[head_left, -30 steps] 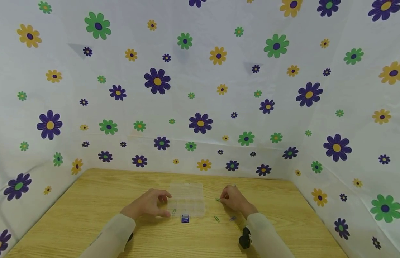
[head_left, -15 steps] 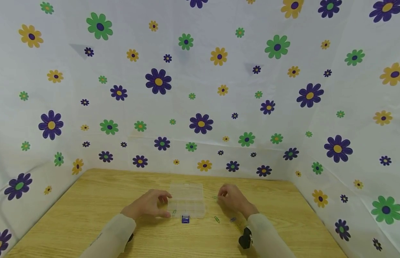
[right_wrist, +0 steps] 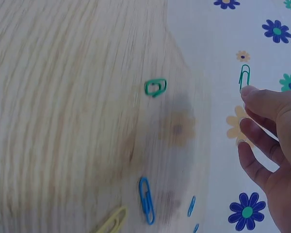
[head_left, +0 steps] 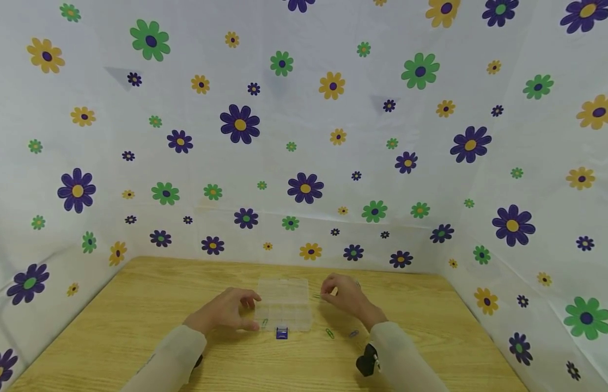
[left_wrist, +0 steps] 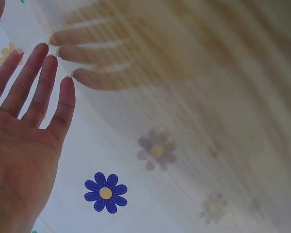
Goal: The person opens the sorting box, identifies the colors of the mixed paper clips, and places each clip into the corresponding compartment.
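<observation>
The right hand (right_wrist: 271,145) pinches a green clip (right_wrist: 244,76) by one end, long axis upright in the wrist view, while the left hand (head_left: 225,311) rests flat-fingered beside the box (head_left: 283,302).

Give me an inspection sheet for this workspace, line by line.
Surface: wooden table, light grain.
Job's things: clear compartment box between the hands; green paper clip pinched in the right hand, off the table.
Clutter: loose paper clips on the table, green, blue, yellow; small blue item in front of the box.
Grippers: left hand rests at the box's left edge, fingers straight.
Cables: nothing seen.
Surroundings: white flower-print sheets on three sides.
</observation>
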The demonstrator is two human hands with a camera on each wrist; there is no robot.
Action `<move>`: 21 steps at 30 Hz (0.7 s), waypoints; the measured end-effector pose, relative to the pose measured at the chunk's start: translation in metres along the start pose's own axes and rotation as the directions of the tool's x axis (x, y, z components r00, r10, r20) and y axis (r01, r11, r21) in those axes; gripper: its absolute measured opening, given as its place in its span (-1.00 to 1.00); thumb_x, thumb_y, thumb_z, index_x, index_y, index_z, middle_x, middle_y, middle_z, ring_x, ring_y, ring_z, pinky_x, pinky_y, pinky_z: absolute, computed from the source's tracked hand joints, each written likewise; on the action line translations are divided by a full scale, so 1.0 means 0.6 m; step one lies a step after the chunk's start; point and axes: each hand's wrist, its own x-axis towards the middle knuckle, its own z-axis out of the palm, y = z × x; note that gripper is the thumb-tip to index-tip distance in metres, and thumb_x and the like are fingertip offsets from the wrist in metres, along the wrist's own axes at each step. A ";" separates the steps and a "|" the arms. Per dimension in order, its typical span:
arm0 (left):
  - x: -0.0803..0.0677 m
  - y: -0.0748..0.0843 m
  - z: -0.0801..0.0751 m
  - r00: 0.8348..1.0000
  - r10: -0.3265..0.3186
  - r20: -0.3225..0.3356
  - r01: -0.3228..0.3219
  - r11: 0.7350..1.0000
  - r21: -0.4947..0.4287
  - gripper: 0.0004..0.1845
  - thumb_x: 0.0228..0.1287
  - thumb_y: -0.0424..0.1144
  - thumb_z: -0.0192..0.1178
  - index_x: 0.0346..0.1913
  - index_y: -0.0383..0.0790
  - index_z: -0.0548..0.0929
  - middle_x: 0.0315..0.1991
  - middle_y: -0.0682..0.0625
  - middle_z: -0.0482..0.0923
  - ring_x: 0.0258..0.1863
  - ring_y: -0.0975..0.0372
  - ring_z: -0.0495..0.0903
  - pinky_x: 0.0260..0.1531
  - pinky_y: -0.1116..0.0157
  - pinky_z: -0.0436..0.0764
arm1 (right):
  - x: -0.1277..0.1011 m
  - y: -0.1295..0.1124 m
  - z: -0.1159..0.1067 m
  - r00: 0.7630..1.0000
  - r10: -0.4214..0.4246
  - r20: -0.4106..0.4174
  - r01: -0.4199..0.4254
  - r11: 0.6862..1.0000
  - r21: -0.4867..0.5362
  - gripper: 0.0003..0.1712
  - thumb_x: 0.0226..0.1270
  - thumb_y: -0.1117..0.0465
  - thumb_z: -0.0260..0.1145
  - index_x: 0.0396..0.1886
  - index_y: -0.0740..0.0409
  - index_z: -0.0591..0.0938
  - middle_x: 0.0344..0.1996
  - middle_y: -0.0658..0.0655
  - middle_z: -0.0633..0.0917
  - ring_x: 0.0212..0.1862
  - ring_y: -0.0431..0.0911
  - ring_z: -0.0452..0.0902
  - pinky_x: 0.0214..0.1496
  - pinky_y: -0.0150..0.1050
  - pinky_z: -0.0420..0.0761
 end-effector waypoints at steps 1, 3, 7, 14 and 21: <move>0.000 0.000 0.000 1.000 -0.001 -0.001 0.001 1.000 0.000 -0.27 0.00 0.18 0.57 0.13 -0.24 0.69 -0.13 0.03 0.72 -0.15 0.19 0.63 -0.03 0.17 0.66 | 0.002 -0.004 0.000 1.000 -0.007 0.002 0.007 1.000 0.005 -0.86 0.36 0.32 0.42 -0.43 0.08 0.75 -0.24 0.05 0.73 -0.25 -0.16 0.61 -0.23 -0.40 0.60; 0.000 -0.001 0.001 1.000 0.003 -0.003 -0.003 1.000 0.001 -0.28 0.00 0.18 0.57 0.13 -0.24 0.69 -0.14 0.03 0.72 -0.15 0.20 0.63 -0.03 0.18 0.66 | 0.005 -0.011 0.000 1.000 -0.023 0.005 0.023 1.000 0.012 -0.86 0.36 0.32 0.42 -0.42 0.09 0.75 -0.24 0.07 0.73 -0.25 -0.15 0.61 -0.24 -0.39 0.60; 0.000 -0.002 0.001 1.000 0.005 -0.005 -0.005 1.000 0.004 -0.28 0.00 0.17 0.57 0.13 -0.23 0.69 -0.14 0.03 0.72 -0.15 0.20 0.63 -0.04 0.19 0.65 | 0.011 -0.021 0.004 0.998 -0.057 0.007 0.057 0.998 0.016 -0.88 0.35 0.32 0.43 -0.41 0.11 0.75 -0.26 0.09 0.74 -0.27 -0.16 0.63 -0.26 -0.39 0.61; 0.000 -0.002 0.001 1.000 -0.004 0.000 0.004 1.000 -0.003 -0.28 0.00 0.19 0.56 0.14 -0.22 0.69 -0.13 0.04 0.72 -0.14 0.21 0.62 -0.03 0.18 0.65 | 0.023 -0.035 0.014 0.999 -0.042 0.022 0.041 0.998 0.056 -0.88 0.36 0.30 0.44 -0.41 0.09 0.75 -0.22 0.07 0.76 -0.22 -0.13 0.65 -0.24 -0.41 0.60; -0.001 0.002 0.000 1.000 -0.015 0.002 0.015 1.000 -0.011 -0.27 0.00 0.18 0.57 0.14 -0.23 0.68 -0.13 0.03 0.71 -0.13 0.18 0.63 -0.02 0.17 0.65 | 0.034 -0.048 0.021 0.997 -0.039 0.067 0.032 0.995 0.095 -0.87 0.38 0.30 0.42 -0.41 0.13 0.75 -0.20 0.10 0.75 -0.13 -0.05 0.66 -0.21 -0.39 0.60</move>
